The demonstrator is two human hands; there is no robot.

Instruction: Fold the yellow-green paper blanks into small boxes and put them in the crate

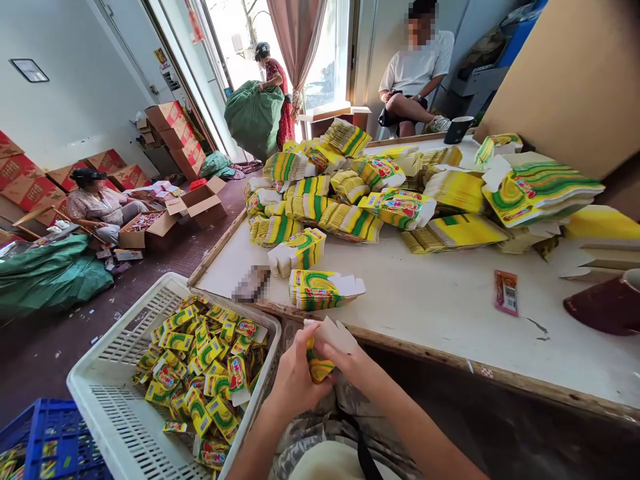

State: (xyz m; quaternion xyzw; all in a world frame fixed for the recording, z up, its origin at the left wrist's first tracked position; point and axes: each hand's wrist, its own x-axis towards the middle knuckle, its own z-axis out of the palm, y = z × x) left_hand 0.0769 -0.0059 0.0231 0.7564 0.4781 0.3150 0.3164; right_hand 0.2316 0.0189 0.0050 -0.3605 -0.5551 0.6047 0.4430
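Note:
Both my hands hold one small yellow-and-green carton just below the table's near edge. My left hand wraps its lower left side, fingers closed. My right hand pinches its right side, and the white flaps stick up above my fingers. On the white table, a short stack of flat cartons lies closest to my hands. A white plastic crate at my left holds several folded cartons.
Large heaps of flat yellow-green cartons cover the table's far half. A small red packet and a dark red object lie at right. A blue crate sits bottom left. One person sits on the floor, another behind the table.

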